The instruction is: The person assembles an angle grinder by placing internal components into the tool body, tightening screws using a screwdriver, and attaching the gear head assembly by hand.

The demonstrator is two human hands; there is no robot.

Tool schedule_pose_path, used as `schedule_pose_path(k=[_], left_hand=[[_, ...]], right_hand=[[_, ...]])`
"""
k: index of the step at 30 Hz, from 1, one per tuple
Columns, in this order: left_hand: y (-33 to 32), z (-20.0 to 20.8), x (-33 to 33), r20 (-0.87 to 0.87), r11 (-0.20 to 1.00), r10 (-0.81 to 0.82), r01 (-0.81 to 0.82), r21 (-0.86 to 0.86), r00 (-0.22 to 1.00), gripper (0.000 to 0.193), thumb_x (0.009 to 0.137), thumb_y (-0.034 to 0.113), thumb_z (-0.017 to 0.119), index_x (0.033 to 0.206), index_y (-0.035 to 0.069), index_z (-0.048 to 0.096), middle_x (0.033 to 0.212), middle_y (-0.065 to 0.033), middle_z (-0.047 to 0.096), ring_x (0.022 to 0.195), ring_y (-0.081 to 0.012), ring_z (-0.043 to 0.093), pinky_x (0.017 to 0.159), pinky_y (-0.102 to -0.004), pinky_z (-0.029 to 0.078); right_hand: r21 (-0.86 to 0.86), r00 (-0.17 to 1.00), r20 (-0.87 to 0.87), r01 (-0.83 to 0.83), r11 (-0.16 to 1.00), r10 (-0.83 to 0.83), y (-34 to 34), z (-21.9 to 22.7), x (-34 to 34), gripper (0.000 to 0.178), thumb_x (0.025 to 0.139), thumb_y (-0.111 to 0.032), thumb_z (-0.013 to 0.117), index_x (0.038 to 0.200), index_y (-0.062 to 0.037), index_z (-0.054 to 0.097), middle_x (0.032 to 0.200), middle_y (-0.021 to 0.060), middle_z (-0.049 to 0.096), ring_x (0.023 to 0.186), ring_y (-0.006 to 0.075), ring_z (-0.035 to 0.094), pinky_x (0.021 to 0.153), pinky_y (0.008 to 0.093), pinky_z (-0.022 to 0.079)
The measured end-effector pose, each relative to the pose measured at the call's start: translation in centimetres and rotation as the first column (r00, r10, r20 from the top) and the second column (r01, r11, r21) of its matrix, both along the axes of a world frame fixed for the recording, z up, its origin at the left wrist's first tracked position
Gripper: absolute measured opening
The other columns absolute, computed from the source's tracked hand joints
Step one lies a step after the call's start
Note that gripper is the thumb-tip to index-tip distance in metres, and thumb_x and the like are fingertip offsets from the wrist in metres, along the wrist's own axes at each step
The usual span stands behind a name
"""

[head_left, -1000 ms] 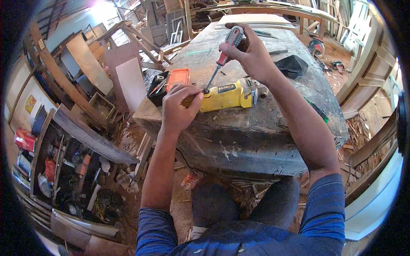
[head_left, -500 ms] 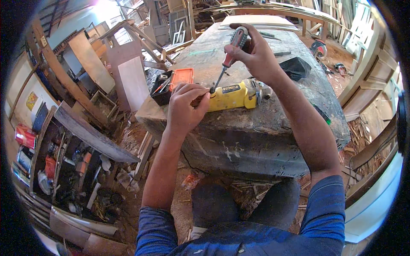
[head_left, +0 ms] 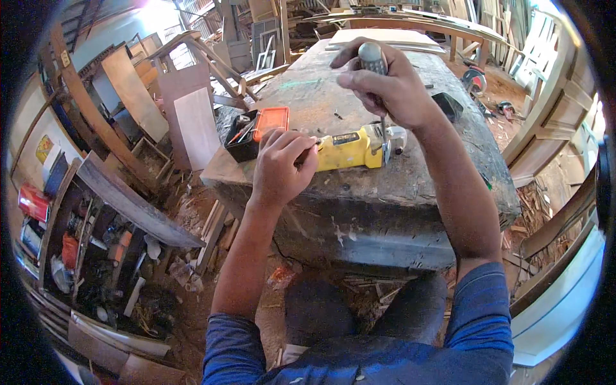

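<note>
A yellow angle grinder (head_left: 350, 151) lies on its side on the worn wooden workbench (head_left: 301, 96), its metal head (head_left: 396, 137) to the right. My left hand (head_left: 282, 167) is closed at the grinder's rear end, thumb and forefinger pressed together there. What lies inside those fingers is mostly hidden. Above the grinder, my right hand (head_left: 394, 83) grips a screwdriver (head_left: 371, 56) with its handle end up. Its shaft drops toward the grinder's head, and the tip is hard to make out.
Left of the grinder sits a black case (head_left: 242, 144) with an orange lid (head_left: 272, 122) and small tools inside. A dark object (head_left: 448, 106) rests beyond my right forearm. Boards (head_left: 385, 37) lie at the bench's far end. A cluttered shelf (head_left: 96, 237) stands at lower left.
My right hand has swung the screwdriver from the grinder's rear end rightward to above its head, turning it more upright. My left hand has stayed at the rear end.
</note>
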State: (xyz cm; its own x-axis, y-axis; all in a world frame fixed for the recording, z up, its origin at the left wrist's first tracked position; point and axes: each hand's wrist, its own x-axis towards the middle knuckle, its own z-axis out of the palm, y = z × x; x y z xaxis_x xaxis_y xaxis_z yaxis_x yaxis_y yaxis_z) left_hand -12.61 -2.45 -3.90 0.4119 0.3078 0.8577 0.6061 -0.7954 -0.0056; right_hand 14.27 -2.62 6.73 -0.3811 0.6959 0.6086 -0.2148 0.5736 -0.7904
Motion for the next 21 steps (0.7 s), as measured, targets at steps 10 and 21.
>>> schedule_pose_path(k=[10, 21], left_hand=[[1.0, -3.4, 1.1, 0.113, 0.986, 0.072, -0.088, 0.139, 0.991, 0.008, 0.086, 0.011, 0.075, 0.093, 0.007, 0.075, 0.089, -0.0099, 0.07, 0.086, -0.0337, 0.069, 0.081, -0.047, 0.054], [1.9, -1.1, 0.9, -0.006, 0.969, 0.067, -0.064, 0.239, 0.998, 0.013, 0.088, 0.004, 0.078, 0.083, 0.0, 0.067, 0.077, -0.0153, 0.064, 0.07, -0.034, 0.067, 0.068, -0.043, 0.053]], right_hand=[[0.124, 0.285, 0.956, -0.192, 0.974, -0.065, -2.9, -5.5, -2.6, 0.034, 0.086, -0.033, 0.094, 0.105, -0.0095, 0.078, 0.093, 0.0061, 0.079, 0.087, 0.0223, 0.073, 0.083, 0.0397, 0.058], [0.254, 0.282, 0.896, 0.307, 0.917, -0.343, -1.5, -0.6, 2.1, 0.048, 0.103, -0.051, 0.077, 0.089, -0.0054, 0.075, 0.066, 0.002, 0.062, 0.053, 0.0121, 0.056, 0.054, 0.0295, 0.051]])
